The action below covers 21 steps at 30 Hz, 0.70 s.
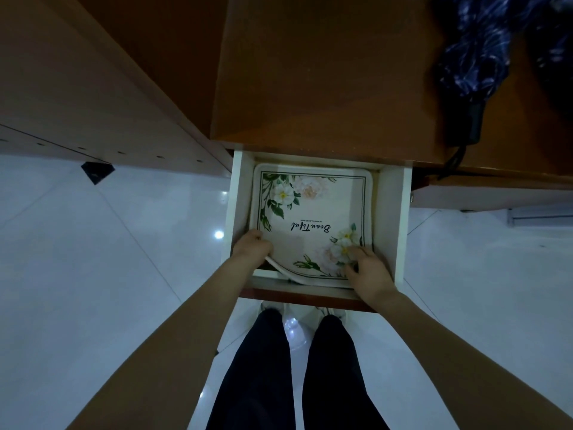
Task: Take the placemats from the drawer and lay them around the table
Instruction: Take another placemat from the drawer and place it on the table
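A white drawer [392,218] stands pulled out from under a brown wooden top. Inside lies a cream placemat [313,209] with a dark border, flower prints and the word "Beautiful". My left hand [252,248] grips its near left corner, which curls up off the drawer bottom. My right hand [367,268] presses its fingers on the near right corner, over the flower print. Whether more mats lie beneath the top one is hidden.
The brown cabinet top [325,82] overhangs the drawer's back. A folded dark blue patterned umbrella [483,63] lies on it at the right. A wooden panel [77,97] stands to the left. My legs in dark trousers [263,367] stand on glossy white floor tiles [108,243].
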Motion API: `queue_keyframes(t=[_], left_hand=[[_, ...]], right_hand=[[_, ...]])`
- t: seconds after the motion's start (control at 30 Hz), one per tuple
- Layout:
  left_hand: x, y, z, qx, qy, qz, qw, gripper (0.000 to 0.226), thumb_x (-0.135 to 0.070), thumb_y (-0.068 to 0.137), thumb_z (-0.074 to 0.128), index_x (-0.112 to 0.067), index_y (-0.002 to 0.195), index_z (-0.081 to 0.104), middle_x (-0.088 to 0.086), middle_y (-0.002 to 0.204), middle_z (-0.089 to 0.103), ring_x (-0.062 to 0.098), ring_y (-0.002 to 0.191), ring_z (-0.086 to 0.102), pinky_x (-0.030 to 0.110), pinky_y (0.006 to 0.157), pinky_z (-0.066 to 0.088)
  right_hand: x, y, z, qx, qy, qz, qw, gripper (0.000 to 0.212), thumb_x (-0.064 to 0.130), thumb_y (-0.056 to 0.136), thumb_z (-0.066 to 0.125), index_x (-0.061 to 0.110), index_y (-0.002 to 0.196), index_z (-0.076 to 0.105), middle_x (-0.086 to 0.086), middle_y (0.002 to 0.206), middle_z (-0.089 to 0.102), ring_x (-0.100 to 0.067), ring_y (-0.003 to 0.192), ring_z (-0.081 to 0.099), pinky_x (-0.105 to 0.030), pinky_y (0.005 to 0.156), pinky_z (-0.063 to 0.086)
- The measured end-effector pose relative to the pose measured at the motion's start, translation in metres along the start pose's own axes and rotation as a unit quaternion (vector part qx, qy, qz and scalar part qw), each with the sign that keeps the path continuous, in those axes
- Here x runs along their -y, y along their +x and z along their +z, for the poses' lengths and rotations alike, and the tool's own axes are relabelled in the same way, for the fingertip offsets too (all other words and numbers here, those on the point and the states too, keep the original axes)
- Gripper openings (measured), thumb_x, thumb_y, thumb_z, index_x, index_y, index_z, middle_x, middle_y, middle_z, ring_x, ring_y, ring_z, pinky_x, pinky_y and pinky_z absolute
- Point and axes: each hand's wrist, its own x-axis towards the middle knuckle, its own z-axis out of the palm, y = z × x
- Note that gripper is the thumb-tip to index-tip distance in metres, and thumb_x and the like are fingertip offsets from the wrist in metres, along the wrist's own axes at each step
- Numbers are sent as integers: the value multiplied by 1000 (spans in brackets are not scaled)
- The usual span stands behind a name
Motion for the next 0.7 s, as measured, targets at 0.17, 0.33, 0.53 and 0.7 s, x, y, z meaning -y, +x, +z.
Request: queue_keyframes(t=[0.17, 0.33, 0.53, 0.7], left_hand=[[-10, -18, -13, 80, -225, -48, 970, 30, 11, 88, 41, -16, 91, 56, 7, 92, 45, 17, 75, 43, 22, 56, 45], [-15, -40, -43, 136, -357, -1, 924, 47, 9, 90, 40, -12, 131, 51, 9, 114, 55, 17, 81, 52, 22, 56, 49], [-13, -66, -76, 216, -447, 27, 867, 49, 7, 87, 42, -13, 130, 56, 15, 127, 60, 26, 111, 58, 25, 75, 57], [-3, -70, -88, 214, -290, 76, 930, 63, 10, 86, 39, -24, 138, 48, 6, 126, 62, 26, 116, 58, 33, 84, 55]], right_hand=[[9, -6, -10, 5, 5, 8, 1000, 38, 10, 93, 52, 3, 131, 50, -13, 137, 46, -28, 122, 46, -17, 94, 29], [22, -8, -31, -22, 105, 50, 993, 39, 17, 95, 52, 11, 134, 51, -11, 137, 47, -25, 119, 49, -22, 97, 34], [34, -13, -56, 53, 378, 162, 910, 61, 23, 87, 65, 27, 143, 39, 1, 135, 42, -22, 119, 46, -35, 102, 39], [31, -24, -70, 106, 427, 180, 880, 82, 10, 70, 78, 28, 140, 40, -1, 131, 49, -22, 108, 57, -30, 78, 52]])
